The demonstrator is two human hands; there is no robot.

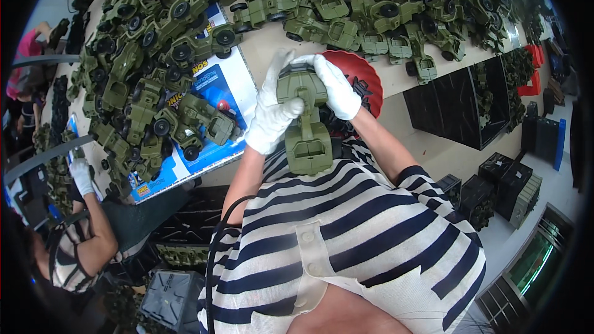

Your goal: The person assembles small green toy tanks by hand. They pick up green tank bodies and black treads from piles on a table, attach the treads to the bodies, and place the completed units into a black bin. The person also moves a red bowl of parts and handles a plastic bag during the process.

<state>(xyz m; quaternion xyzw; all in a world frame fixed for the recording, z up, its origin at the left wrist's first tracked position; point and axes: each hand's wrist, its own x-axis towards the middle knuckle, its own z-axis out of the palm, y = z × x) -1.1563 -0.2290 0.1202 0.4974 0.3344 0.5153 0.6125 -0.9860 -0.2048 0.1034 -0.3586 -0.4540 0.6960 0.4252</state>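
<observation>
Close to my chest, an olive-green toy truck (307,142) is held between both white-gloved hands. My left hand (272,114) wraps round its left side, the thumb lying across the middle of the body. My right hand (337,89) curls over the far right end, and its fingertips are partly hidden there. Right behind the truck sits a red round basin (374,83) with black parts (357,80) in it, partly covered by my right hand and wrist.
Piled toy trucks (291,9) cover the far and left table. A blue-and-white printed sheet (241,80) lies under some. Black crates (439,111) stand at the right, more (504,179) on the floor. A co-worker's gloved hand (80,176) is at the far left.
</observation>
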